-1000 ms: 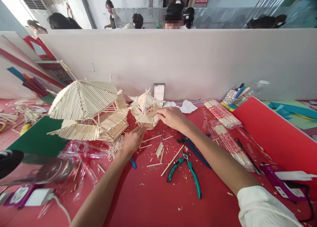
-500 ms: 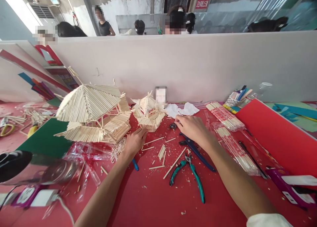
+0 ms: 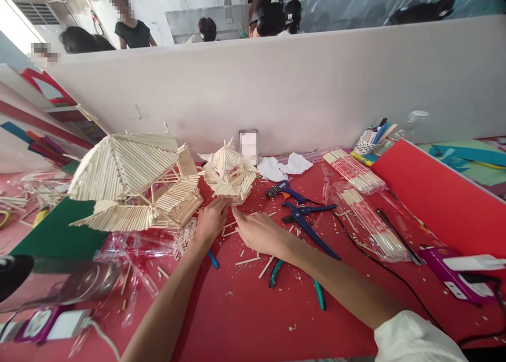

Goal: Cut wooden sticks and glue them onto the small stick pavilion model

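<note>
So the left hand [image 3: 211,222] is knuckles-up on the red table top [image 3: 245,320], fingers loosely curled. Its fingertips [image 3: 224,203] are right at the bottom front edge of the small pale model built of thin wooden sticks [image 3: 227,175]. It looks like they touch it, but I can't tell if they're pinching anything. The right hand [image 3: 259,233] lies palm-down just beside the left one, with its fingers [image 3: 238,213] fairly straight and pointing left at the same bottom edge, a bit short of it. Nothing shows in its grip, and whatever's under the palm is hidden.

The small model sits near the white partition wall [image 3: 276,88], just right of the big stick-built pavilion with the sloped roof [image 3: 130,180]; the two are close, maybe touching. Short loose wooden sticks [image 3: 249,260] are scattered on the table around and under both hands.

Room-wise, it's tight on the left because of the pavilion, with a green sheet [image 3: 59,235] beyond it. To the right of the hands are a blue glue gun [image 3: 282,191] and blue-handled cutters [image 3: 306,222]. Teal-handled pliers [image 3: 318,294] are partly under the right forearm. Further right are clear packets of sticks [image 3: 371,225], then a raised red board [image 3: 443,204]. The near part of the table is mostly just crumbs and offcuts.
</note>
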Demonstrator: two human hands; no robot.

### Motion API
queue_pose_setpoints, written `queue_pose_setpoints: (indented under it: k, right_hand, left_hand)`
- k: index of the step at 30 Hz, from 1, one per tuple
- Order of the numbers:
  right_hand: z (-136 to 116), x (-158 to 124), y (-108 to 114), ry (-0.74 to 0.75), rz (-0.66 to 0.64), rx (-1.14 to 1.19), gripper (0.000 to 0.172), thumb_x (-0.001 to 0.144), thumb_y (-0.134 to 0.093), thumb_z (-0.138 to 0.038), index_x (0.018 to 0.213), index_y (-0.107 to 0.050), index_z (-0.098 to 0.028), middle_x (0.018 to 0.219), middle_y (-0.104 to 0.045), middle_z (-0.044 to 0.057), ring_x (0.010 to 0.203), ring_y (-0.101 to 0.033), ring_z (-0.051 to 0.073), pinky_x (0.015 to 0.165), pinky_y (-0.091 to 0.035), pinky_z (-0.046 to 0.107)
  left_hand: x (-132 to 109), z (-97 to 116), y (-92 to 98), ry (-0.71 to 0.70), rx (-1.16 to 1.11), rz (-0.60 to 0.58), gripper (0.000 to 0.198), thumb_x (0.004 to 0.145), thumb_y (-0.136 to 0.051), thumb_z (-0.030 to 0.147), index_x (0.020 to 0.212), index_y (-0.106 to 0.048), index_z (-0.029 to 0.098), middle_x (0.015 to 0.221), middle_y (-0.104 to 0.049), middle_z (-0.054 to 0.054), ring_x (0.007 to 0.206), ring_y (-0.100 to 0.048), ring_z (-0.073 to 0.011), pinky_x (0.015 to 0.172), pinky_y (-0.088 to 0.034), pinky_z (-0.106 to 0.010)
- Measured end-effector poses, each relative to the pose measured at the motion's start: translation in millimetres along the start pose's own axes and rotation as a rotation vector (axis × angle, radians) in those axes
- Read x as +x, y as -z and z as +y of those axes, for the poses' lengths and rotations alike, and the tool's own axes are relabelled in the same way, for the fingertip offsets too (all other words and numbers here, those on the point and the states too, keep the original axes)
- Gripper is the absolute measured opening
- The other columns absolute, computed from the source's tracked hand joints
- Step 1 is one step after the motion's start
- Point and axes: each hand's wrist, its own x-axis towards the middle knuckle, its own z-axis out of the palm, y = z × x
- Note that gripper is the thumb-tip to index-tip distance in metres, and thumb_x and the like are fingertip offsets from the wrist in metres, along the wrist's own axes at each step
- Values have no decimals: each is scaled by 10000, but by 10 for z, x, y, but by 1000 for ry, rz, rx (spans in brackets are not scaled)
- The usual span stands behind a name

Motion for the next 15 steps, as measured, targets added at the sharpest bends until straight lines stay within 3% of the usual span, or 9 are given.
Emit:
queue_pose_setpoints:
  k: [4, 15]
  right_hand:
    - [-26, 96, -40, -29, -3, 4, 659, 968, -377, -154, 1571, -163, 5, 1185, -690, 277, 879, -741, 314, 715, -559, 393]
    - [9, 196, -84, -96, 0, 41, 641, 985, -362, -186, 1575, -154, -47, 1339, -595, 312, 968, -736, 331, 786, -569, 431]
  left_hand:
    - [27, -10, -17, -22, -15, -23, 343, 983, -496, 187, 1252, -702, 243, 1181, -741, -78, 1011, -706, -228, 747, -516, -283]
    - [77, -33, -79, 13, -46, -3, 337, 1002, -479, 217, 1233, -721, 252, 1191, -744, -64, 1042, -697, -232, 832, -518, -302]
